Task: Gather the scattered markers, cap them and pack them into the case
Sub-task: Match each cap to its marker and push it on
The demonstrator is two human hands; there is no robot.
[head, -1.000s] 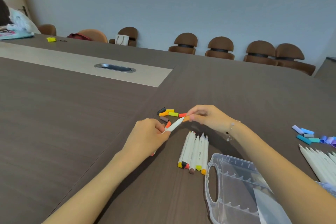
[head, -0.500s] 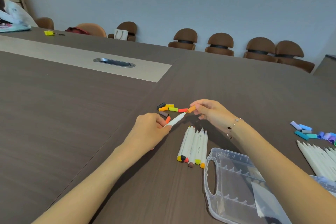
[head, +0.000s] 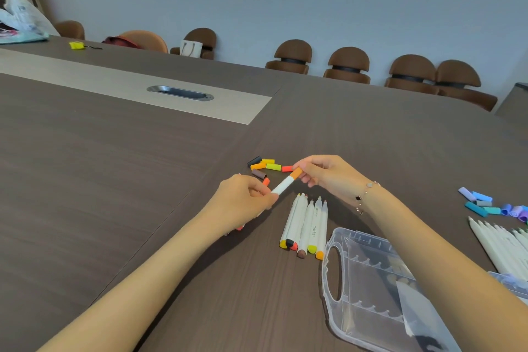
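Observation:
My left hand (head: 245, 200) grips the lower end of a white marker (head: 281, 186) that slants up to the right. My right hand (head: 325, 174) pinches an orange cap (head: 296, 173) that sits on the marker's tip. Just behind lie several loose caps (head: 265, 166) in black, yellow, orange, green, red and brown. Several uncapped white markers (head: 307, 226) lie side by side in front of my hands. The clear plastic case (head: 368, 288) lies open at the lower right, partly hidden by my right forearm.
At the right edge lie more white markers (head: 503, 243) and blue and purple caps (head: 485, 204). A metal cable slot (head: 180, 92) is set into the dark table's pale strip. Brown chairs (head: 348, 66) line the far wall. A yellow object (head: 76, 45) lies far left.
My right hand picked the orange cap out of the loose caps and brought it onto the tip of the marker held in my left hand. The view shifted slightly.

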